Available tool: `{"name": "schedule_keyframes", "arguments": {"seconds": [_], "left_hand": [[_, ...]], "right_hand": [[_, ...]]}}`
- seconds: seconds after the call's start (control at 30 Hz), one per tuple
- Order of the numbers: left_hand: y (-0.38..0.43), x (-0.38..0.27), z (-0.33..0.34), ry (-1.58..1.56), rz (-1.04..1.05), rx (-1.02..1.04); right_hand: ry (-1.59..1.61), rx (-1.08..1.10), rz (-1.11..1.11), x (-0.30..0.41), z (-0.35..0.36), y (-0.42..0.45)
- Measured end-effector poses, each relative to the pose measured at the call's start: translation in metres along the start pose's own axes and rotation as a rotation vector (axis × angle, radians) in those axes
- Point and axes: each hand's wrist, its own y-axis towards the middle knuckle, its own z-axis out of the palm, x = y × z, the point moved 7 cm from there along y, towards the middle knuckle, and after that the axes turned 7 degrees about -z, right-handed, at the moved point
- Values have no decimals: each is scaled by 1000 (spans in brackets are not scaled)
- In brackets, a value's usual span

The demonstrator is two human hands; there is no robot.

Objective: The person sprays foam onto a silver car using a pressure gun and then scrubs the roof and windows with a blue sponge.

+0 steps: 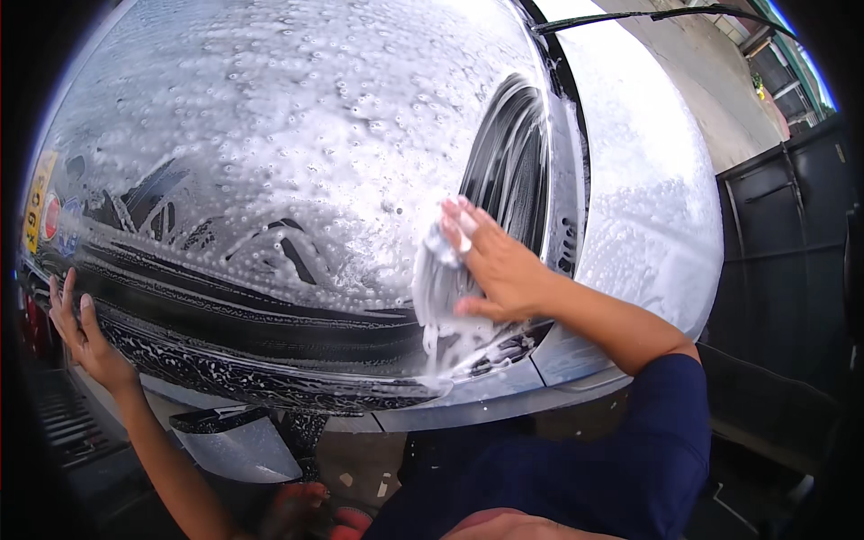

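Observation:
A car windshield thick with white soap foam fills the space before me. My right hand lies on its lower right part, fingers over a small foam-covered wash pad or cloth; foam hides its exact kind. Dark streaked glass shows through a curved wiped swath just beyond that hand. Far to the left, my left hand has its fingers spread at the dark, foam-flecked windshield pillar. It holds nothing, and whether its palm touches the car is unclear.
A raised wiper arm juts out at the upper right, above the foamy hood. Below the pillar sticks out a silver side mirror. Stickers sit at the glass's left end. A dark metal gate stands right of the hood.

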Motion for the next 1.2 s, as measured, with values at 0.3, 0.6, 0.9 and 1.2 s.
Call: {"name": "schedule_keyframes", "arguments": {"seconds": [0.3, 0.6, 0.9, 1.2], "left_hand": [[0, -10, 6, 105, -6, 27], [17, -47, 16, 92, 54, 61], [-7, -50, 3, 175, 138, 206], [17, -60, 8, 112, 326, 281]], "right_hand": [[-104, -251, 59, -78, -18, 74], [-115, -312, 227, -159, -55, 100], [67, -33, -510, 113, 7, 61], [-29, -331, -29, -69, -36, 147]]}}
